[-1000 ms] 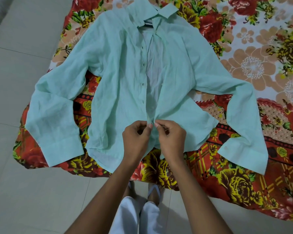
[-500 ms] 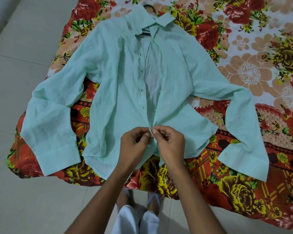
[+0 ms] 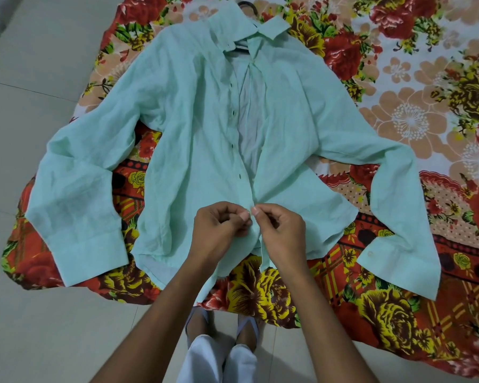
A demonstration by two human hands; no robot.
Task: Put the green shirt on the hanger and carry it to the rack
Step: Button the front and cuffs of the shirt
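The green shirt (image 3: 183, 139) lies front-up on a floral bedsheet with its sleeves spread to both sides. Its front is open from the collar down to my hands. A dark hanger (image 3: 246, 6) sits inside the shirt; only its hook above the collar and a short bar under the collar show. My left hand (image 3: 219, 233) and my right hand (image 3: 281, 233) meet near the bottom of the button strip. Each hand pinches one front edge of the shirt between thumb and forefinger, the fingertips almost touching.
The floral bedsheet (image 3: 398, 120) covers the bed, whose corner hangs over the tiled floor (image 3: 39, 327) at the left and front. My feet in sandals (image 3: 221, 327) stand close to the bed edge. No rack is in view.
The view has shifted slightly, so the shirt sits lower in frame and the hanger hook shows. My hands stay pinched at the lower front edges with small finger movements.
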